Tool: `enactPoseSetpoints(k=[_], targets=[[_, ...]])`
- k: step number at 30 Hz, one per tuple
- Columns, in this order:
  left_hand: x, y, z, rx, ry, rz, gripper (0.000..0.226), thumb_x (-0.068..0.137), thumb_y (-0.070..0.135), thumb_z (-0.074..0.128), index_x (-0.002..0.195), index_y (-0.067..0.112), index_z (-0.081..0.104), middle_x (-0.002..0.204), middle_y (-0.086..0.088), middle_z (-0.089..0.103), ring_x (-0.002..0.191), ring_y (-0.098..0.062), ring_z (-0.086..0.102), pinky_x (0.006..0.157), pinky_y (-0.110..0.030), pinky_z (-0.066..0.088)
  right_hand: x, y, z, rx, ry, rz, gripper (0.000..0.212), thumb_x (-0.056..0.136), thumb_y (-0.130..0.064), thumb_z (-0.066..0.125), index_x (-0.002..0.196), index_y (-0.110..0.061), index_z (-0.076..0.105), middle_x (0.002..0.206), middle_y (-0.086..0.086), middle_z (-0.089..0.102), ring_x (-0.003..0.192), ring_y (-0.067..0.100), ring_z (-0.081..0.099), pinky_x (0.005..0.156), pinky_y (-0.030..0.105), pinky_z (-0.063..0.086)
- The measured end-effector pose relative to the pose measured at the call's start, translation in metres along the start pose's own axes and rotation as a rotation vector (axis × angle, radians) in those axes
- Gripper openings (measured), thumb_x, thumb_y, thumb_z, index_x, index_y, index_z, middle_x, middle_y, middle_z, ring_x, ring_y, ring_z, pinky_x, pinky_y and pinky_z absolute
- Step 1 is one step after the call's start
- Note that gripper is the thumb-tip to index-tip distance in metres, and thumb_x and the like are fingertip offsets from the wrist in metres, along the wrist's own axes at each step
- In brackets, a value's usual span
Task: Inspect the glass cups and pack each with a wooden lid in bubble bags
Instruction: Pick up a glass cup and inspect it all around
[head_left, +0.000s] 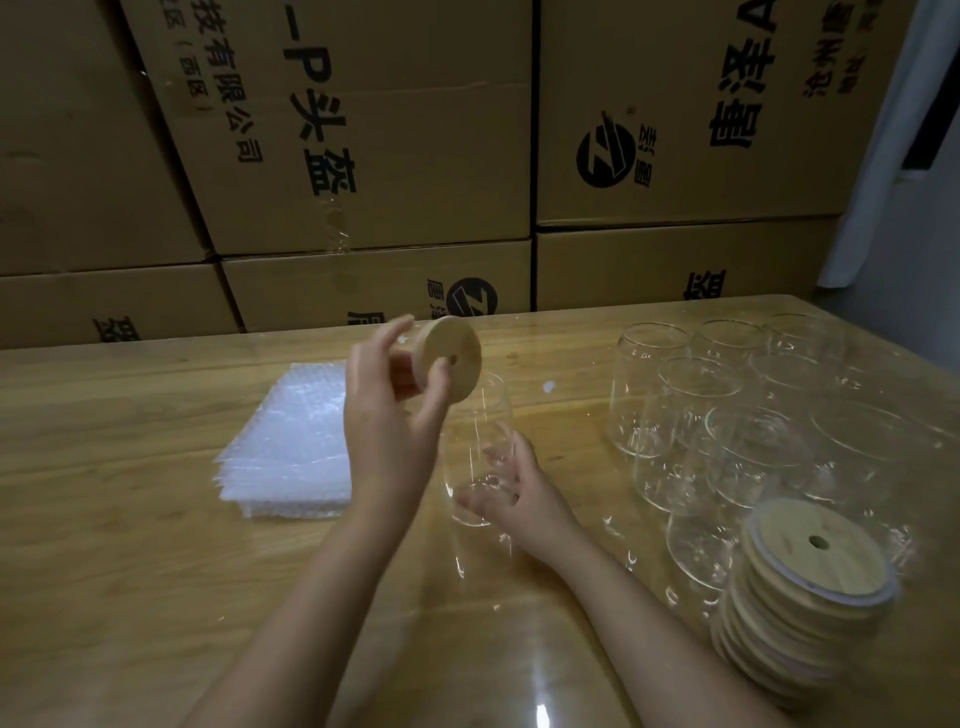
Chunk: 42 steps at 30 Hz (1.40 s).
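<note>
My left hand (387, 410) pinches a round wooden lid (453, 358) with a small hole, tilted on edge above the table. Just below it, my right hand (511, 486) grips the bottom of a clear glass cup (475, 447), held up off the table with its mouth toward the lid. Lid and cup rim are close together; whether they touch is unclear. A stack of bubble bags (291, 441) lies flat to the left of my hands.
Several empty glass cups (737, 415) stand at the right of the wooden table (130, 519). A leaning stack of wooden lids (805, 597) sits at the near right. Cardboard boxes (363, 156) form a wall behind the table.
</note>
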<state>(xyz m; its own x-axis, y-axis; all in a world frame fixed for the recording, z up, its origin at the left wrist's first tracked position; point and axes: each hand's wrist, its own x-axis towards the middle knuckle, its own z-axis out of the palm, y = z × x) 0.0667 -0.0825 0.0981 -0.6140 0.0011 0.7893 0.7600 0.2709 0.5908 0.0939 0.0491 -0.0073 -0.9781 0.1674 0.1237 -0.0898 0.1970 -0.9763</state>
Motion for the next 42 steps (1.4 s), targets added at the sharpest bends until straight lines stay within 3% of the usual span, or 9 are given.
enactPoseSetpoints(k=[3,9,14,17,25,28,32,36,42], targets=[[0.008,-0.016,0.002,0.011,-0.090,-0.149,0.033,0.089,0.015,0.064,0.115,0.034,0.055,0.095,-0.002,0.057,0.078,0.004,0.053,0.067,-0.002,0.040,0.001,0.003,0.001,-0.004,0.015,-0.002,0.099,0.070,-0.039,0.082,0.147,-0.035,0.019,0.141,-0.013,0.044,0.128,0.002,0.044,0.106,0.026,0.039],[0.005,-0.022,0.016,0.061,-0.115,-0.153,0.023,0.087,0.012,0.063,0.109,0.017,0.063,0.091,0.010,0.048,0.080,0.005,0.049,0.069,-0.007,0.039,0.004,0.008,0.001,0.006,0.015,0.004,0.096,0.070,-0.037,0.082,0.144,-0.039,0.021,0.132,-0.019,0.046,0.119,-0.011,0.044,0.085,0.003,0.039],[0.004,-0.024,0.016,0.125,-0.243,-0.033,0.028,0.092,0.016,0.051,0.116,0.009,0.063,0.124,-0.004,0.054,0.119,-0.019,0.050,0.100,-0.043,0.042,0.005,0.009,0.001,-0.010,0.029,-0.016,0.092,0.070,-0.036,0.082,0.142,-0.040,0.025,0.129,-0.018,0.048,0.125,-0.004,0.044,0.098,0.011,0.036],[0.004,-0.027,0.014,0.206,-0.294,0.101,0.035,0.093,0.022,0.042,0.112,0.008,0.069,0.129,-0.008,0.060,0.125,-0.025,0.052,0.102,-0.049,0.038,0.004,0.008,0.001,-0.006,0.026,-0.017,0.095,0.064,-0.046,0.081,0.141,-0.042,0.025,0.129,-0.018,0.048,0.126,0.003,0.047,0.099,0.016,0.037],[-0.012,-0.033,0.017,0.183,-0.310,0.145,0.051,0.085,0.042,0.054,0.114,0.002,0.066,0.125,-0.005,0.063,0.114,-0.009,0.050,0.101,-0.022,0.032,0.002,0.007,0.000,0.028,0.015,0.003,0.084,0.074,-0.024,0.081,0.133,-0.047,0.025,0.129,-0.016,0.046,0.119,-0.004,0.046,0.083,0.001,0.039],[-0.013,-0.030,0.018,0.154,-0.303,0.094,0.052,0.083,0.044,0.054,0.113,0.005,0.067,0.123,-0.003,0.064,0.113,-0.008,0.051,0.100,-0.025,0.037,0.002,0.006,0.000,0.040,0.014,0.004,0.084,0.075,-0.023,0.080,0.133,-0.047,0.024,0.132,-0.011,0.046,0.113,-0.014,0.045,0.082,0.002,0.040],[-0.008,-0.029,0.016,0.131,-0.321,0.057,0.052,0.079,0.049,0.060,0.111,0.009,0.068,0.120,0.001,0.064,0.112,-0.007,0.055,0.098,-0.026,0.043,0.002,0.006,0.000,0.015,0.025,-0.008,0.083,0.075,-0.026,0.080,0.133,-0.045,0.024,0.127,-0.016,0.047,0.121,-0.004,0.045,0.085,0.001,0.039],[0.002,-0.029,0.017,0.025,-0.340,-0.080,0.044,0.072,0.046,0.077,0.103,0.016,0.067,0.109,0.008,0.064,0.101,0.008,0.055,0.086,-0.004,0.039,0.002,0.005,0.000,-0.011,0.035,-0.015,0.090,0.071,-0.036,0.081,0.141,-0.041,0.026,0.128,-0.015,0.048,0.118,0.004,0.052,0.086,0.006,0.042],[0.004,-0.038,0.012,-0.124,-0.389,-0.164,0.034,0.074,0.033,0.079,0.104,0.022,0.068,0.113,0.016,0.064,0.109,0.005,0.057,0.091,-0.011,0.044,0.002,0.003,0.001,-0.025,0.036,-0.027,0.086,0.070,-0.035,0.081,0.135,-0.048,0.025,0.127,-0.014,0.048,0.120,0.006,0.052,0.098,0.019,0.042]])
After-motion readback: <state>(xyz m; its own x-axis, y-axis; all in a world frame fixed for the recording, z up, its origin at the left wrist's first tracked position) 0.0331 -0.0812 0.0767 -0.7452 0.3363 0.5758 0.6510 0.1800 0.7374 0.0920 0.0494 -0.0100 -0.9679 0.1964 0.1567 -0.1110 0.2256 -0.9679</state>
